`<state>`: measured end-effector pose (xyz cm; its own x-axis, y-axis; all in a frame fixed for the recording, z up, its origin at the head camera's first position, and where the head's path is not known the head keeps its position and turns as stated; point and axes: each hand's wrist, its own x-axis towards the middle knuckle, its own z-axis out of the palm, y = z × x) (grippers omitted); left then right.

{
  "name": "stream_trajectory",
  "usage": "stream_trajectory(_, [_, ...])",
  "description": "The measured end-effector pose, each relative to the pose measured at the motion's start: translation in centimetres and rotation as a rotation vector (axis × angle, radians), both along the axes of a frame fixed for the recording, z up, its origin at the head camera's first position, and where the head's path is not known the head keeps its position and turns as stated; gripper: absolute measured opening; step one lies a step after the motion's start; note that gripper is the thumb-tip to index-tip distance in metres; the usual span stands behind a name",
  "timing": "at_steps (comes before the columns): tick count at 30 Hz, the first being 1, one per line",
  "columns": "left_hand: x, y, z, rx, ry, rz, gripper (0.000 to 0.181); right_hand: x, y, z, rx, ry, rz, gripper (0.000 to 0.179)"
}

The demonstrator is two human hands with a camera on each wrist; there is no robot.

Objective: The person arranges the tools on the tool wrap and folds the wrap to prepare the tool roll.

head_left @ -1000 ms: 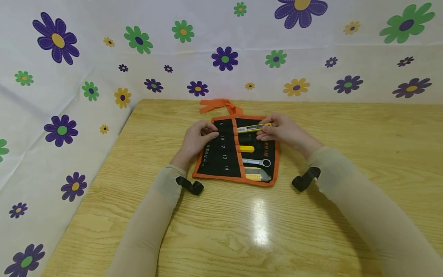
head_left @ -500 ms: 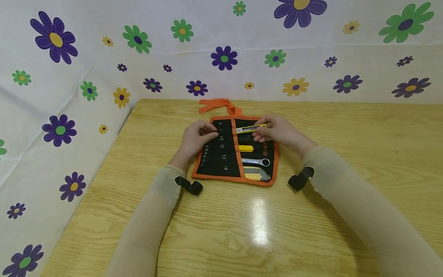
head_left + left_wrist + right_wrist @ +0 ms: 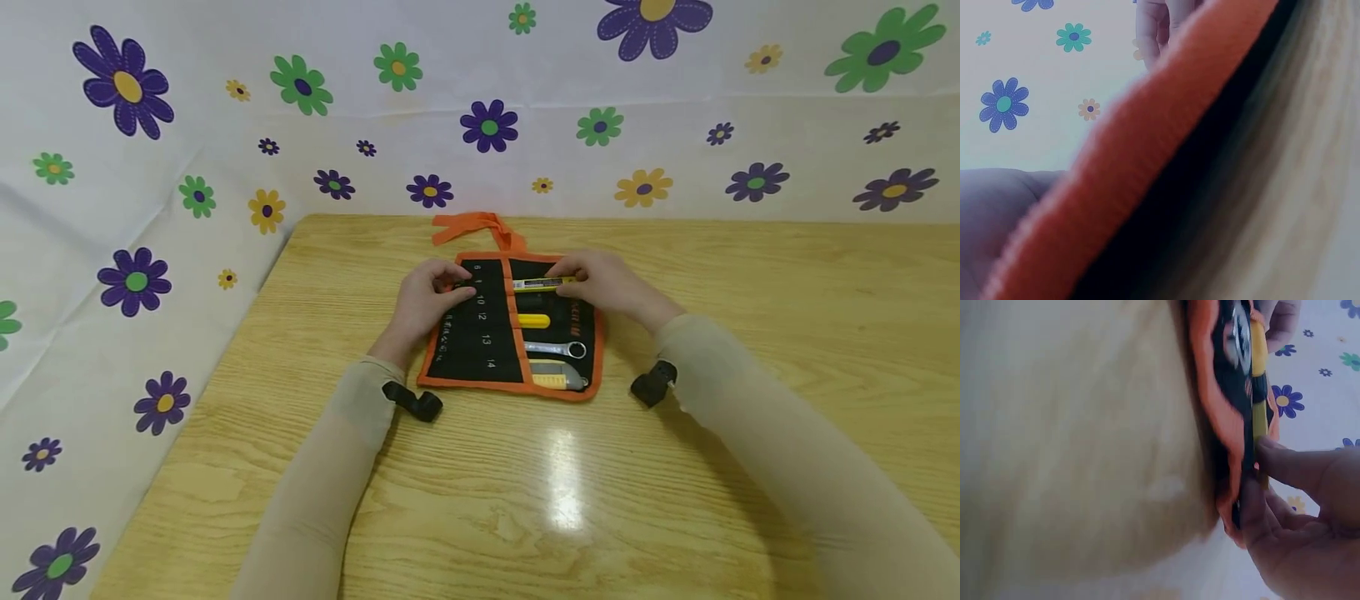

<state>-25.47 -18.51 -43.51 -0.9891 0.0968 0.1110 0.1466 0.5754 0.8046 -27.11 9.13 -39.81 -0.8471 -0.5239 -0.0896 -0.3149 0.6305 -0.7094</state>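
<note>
A black fabric tool roll (image 3: 468, 367) with orange edging lies unrolled on the table. At its left part, the thumb and fingers of my left hand (image 3: 423, 300) pinch the cloth; the orange edging (image 3: 1129, 144) looms large in the left wrist view. My right hand (image 3: 611, 287) pinches a thin yellow stick with a printed label (image 3: 534, 285), whose left end goes into the top pocket. Its thumb presses the yellow stick (image 3: 1260, 428) in the right wrist view. Below it sit a yellow handle (image 3: 534, 321), a ring wrench (image 3: 558, 350) and a yellow-grey utility knife (image 3: 558, 377).
The wooden table (image 3: 450, 500) carries the roll near its back edge. An orange tie strap (image 3: 472, 223) trails behind the roll. A white flowered cloth (image 3: 525, 75) hangs behind the table and at its left.
My right hand has moved slightly left with the yellow stick, and less of the stick shows. The stick has swung closer in line with the pocket. My left hand has stayed in place.
</note>
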Motion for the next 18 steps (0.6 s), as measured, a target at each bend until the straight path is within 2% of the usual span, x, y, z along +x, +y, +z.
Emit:
stream_trajectory(3, [-0.08,-0.04,-0.03,0.003,-0.013,0.003,0.025,-0.24,0.50,0.27,0.054,0.035,0.033,0.031])
stream_trajectory(6, [-0.11,0.00,-0.02,-0.007,-0.021,0.003,0.032,-0.36,0.92,0.33,0.072,0.037,0.020,0.029])
stream_trajectory(9, [-0.13,0.01,0.07,-0.032,-0.014,-0.002,0.036,-0.44,0.98,0.32,0.090,0.074,0.011,0.024])
stream_trajectory(18, [-0.17,-0.02,0.04,-0.053,-0.021,-0.014,0.036,-0.52,0.07,0.26,0.118,0.173,0.051,0.022])
